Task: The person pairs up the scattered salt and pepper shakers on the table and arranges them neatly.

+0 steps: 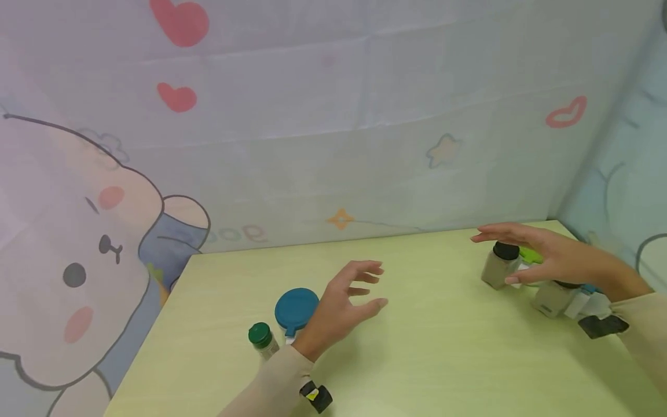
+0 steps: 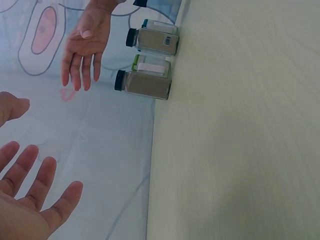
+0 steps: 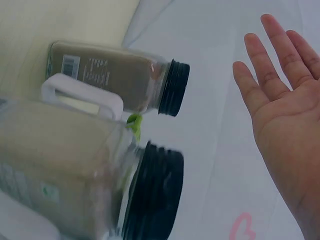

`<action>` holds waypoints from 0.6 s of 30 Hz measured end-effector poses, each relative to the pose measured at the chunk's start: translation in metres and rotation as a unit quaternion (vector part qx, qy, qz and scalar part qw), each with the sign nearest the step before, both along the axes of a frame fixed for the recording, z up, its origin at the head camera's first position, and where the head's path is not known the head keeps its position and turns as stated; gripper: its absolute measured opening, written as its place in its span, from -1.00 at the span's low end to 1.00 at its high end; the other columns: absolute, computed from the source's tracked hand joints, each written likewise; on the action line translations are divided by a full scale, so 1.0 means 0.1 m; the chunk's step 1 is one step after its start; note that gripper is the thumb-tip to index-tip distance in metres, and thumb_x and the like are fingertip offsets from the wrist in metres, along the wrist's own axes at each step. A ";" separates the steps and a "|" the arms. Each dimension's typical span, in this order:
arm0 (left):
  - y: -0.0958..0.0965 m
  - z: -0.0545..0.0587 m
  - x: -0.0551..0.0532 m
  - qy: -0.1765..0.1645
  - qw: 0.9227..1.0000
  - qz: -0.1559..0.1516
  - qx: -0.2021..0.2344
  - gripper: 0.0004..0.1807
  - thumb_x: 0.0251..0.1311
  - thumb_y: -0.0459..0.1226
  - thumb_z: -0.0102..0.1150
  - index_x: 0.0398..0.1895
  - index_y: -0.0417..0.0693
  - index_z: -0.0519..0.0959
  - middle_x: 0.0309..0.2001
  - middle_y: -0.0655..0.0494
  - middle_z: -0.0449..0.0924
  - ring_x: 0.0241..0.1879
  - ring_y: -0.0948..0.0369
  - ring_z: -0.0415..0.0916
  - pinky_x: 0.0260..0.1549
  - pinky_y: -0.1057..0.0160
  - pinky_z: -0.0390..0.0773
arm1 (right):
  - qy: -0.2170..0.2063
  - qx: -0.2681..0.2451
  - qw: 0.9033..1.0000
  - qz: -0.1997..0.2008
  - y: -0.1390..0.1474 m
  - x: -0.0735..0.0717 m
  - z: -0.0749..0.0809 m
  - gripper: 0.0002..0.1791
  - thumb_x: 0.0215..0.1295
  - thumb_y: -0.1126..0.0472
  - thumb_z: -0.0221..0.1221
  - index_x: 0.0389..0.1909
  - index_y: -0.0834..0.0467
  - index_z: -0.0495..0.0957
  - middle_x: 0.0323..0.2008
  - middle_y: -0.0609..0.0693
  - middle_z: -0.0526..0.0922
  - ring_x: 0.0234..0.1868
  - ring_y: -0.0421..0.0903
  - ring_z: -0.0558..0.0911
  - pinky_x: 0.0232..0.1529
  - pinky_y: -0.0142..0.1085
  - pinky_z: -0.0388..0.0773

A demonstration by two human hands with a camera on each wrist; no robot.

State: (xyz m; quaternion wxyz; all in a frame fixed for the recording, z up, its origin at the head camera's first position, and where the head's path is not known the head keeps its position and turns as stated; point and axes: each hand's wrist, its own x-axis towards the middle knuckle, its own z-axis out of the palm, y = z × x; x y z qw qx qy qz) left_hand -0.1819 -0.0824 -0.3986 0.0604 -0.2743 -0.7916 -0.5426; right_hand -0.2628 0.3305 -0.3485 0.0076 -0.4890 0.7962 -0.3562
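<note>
My left hand (image 1: 341,304) hovers over the middle of the table, fingers apart and bent a little, holding nothing. Just behind it are a round blue lid (image 1: 294,308) and a small bottle with a green cap (image 1: 263,340). My right hand (image 1: 560,260) is raised at cap height by a square jar with a black cap (image 1: 498,269), its fingers loose and its palm bare in the right wrist view. A second black-capped jar (image 3: 55,165) stands below that hand. Both jars hold a greyish-brown filling. The right hand partly hides a container with a light green lid (image 1: 530,256).
Beside the second jar is a container with a blue lid (image 2: 160,25). A white handle (image 3: 85,92) shows between the two jars. The pale yellow table (image 1: 417,347) meets a printed cloth (image 1: 292,116) at its back edge, and another cloth hangs on the right.
</note>
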 end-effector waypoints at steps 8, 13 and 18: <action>0.15 -0.05 -0.03 0.004 1.000 -0.013 0.000 -0.37 0.27 -0.21 0.39 0.36 0.36 0.39 0.22 0.24 0.52 0.19 0.16 0.50 0.12 0.02 0.60 | -0.034 -0.009 0.999 -0.018 0.16 0.01 0.00 -0.01 0.08 0.55 0.40 0.53 0.26 0.16 0.41 0.18 0.40 0.46 -0.25 0.33 0.29 -0.58 0.31; 0.25 -0.07 -0.03 0.011 1.000 -0.021 -0.001 -0.39 0.27 -0.20 0.39 0.36 0.29 0.40 0.21 0.23 0.53 0.18 0.13 0.53 0.10 0.07 0.62 | -0.052 -0.021 0.998 -0.016 0.24 0.00 0.00 -0.05 0.12 0.60 0.34 0.53 0.29 0.16 0.41 0.25 0.37 0.46 -0.23 0.33 0.26 -0.58 0.35; 0.36 -0.08 -0.04 0.013 1.000 -0.026 0.001 -0.37 0.25 -0.21 0.40 0.36 0.27 0.41 0.22 0.20 0.53 0.18 0.14 0.53 0.10 0.10 0.62 | -0.054 -0.010 0.998 -0.038 0.35 -0.01 -0.01 -0.08 0.18 0.57 0.31 0.54 0.26 0.14 0.44 0.20 0.34 0.46 -0.28 0.31 0.26 -0.61 0.31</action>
